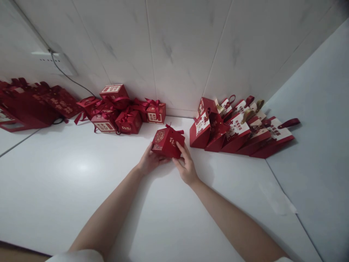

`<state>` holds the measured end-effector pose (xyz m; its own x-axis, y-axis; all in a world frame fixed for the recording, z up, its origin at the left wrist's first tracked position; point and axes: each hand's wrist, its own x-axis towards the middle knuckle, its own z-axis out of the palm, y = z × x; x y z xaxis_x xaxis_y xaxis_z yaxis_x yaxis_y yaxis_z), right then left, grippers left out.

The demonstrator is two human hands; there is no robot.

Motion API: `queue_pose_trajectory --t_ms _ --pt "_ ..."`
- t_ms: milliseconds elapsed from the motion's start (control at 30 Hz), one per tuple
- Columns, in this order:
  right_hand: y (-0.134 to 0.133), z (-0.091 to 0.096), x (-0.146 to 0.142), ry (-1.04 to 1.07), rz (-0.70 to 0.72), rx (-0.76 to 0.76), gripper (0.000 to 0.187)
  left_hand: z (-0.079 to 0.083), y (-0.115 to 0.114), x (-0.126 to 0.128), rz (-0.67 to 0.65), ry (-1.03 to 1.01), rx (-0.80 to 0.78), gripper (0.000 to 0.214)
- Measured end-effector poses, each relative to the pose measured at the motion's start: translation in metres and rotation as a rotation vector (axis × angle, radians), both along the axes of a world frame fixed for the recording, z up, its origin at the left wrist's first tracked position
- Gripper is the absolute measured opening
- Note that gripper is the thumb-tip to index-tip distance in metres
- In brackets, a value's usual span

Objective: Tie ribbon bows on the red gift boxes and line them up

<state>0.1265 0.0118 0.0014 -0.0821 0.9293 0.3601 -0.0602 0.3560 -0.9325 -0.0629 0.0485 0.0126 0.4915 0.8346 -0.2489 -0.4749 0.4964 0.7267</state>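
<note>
A red gift box [166,142] with gold printing and a dark red ribbon on top is held between my two hands, tilted a little over the white table. My left hand [150,160] grips it from the left and below, with fingers curled under its lower edge. On the right side, my right hand [187,165] has its fingers pressed against the printed face and its thumb near the bottom edge. Just behind it to the left sits a small red box [156,113] with a white label and a ribbon bow.
Ribbon-tied red boxes [128,122] are clustered against the tiled wall [185,54]. A row of red triangular boxes [234,131] with loop handles stands to the right. Larger red bags [32,105] are at far left, near a cable [72,80]. The white table [81,196] extends in front.
</note>
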Motion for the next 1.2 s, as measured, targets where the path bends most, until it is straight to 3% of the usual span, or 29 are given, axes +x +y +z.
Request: queue_pose_trajectory --t_ms 100,200,400,533,733,900,1033,1100,1200 --pt "0.001 -0.002 -0.001 -0.020 -0.007 0.029 0.056 0.001 -0.001 0.002 0.045 -0.012 0.024 0.056" --pt "0.006 -0.009 -0.002 0.017 -0.069 0.016 0.056 0.001 -0.004 0.004 0.094 0.017 0.147 0.050" --pt "0.011 -0.020 -0.002 0.194 -0.080 -0.106 0.051 0.003 -0.010 0.002 0.080 0.155 0.350 0.070" --pt "0.016 -0.024 0.000 0.180 -0.149 -0.137 0.045 0.004 -0.010 0.001 0.110 0.285 0.420 0.076" --pt "0.020 -0.022 0.004 0.150 -0.185 -0.149 0.039 0.001 -0.011 0.010 0.211 0.356 0.659 0.095" --pt "0.020 -0.021 0.004 0.212 -0.197 -0.204 0.038 0.002 -0.011 0.009 0.165 0.389 0.619 0.102" --pt "0.020 -0.020 0.003 0.241 -0.155 -0.180 0.041 0.002 -0.006 -0.001 0.094 0.326 0.489 0.090" --pt "0.019 -0.020 0.003 0.256 -0.125 -0.179 0.042 -0.001 -0.003 -0.004 0.128 0.273 0.411 0.077" --pt "0.018 -0.018 0.002 0.301 -0.111 -0.188 0.043 -0.007 0.002 -0.005 0.281 0.206 0.329 0.061"
